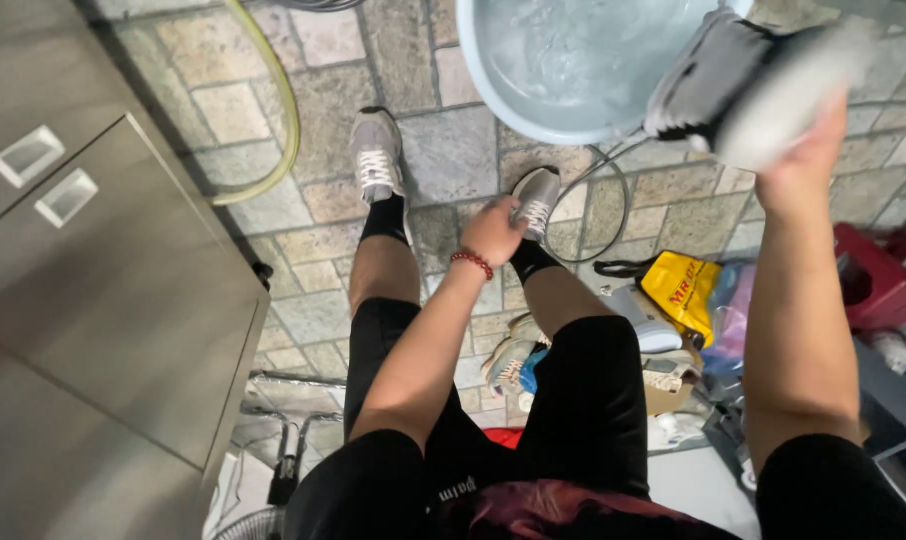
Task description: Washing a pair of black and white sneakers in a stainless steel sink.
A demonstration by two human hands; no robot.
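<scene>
Head view: right hand [808, 160] grips grey shoe [748, 85] beside basin [533, 100].

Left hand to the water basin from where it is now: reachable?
Probably yes. The left hand hangs free and empty above the right foot, just below the basin rim. Nothing sits between them. The right hand holds a grey shoe over the basin's far side, clear of that path.

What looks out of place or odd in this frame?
Mainly the right hand: it holds a grey shoe with a pale sole up beside the rim of a light blue basin of water. More shoes and bags lie jumbled on the stone floor. No damage shows.
</scene>
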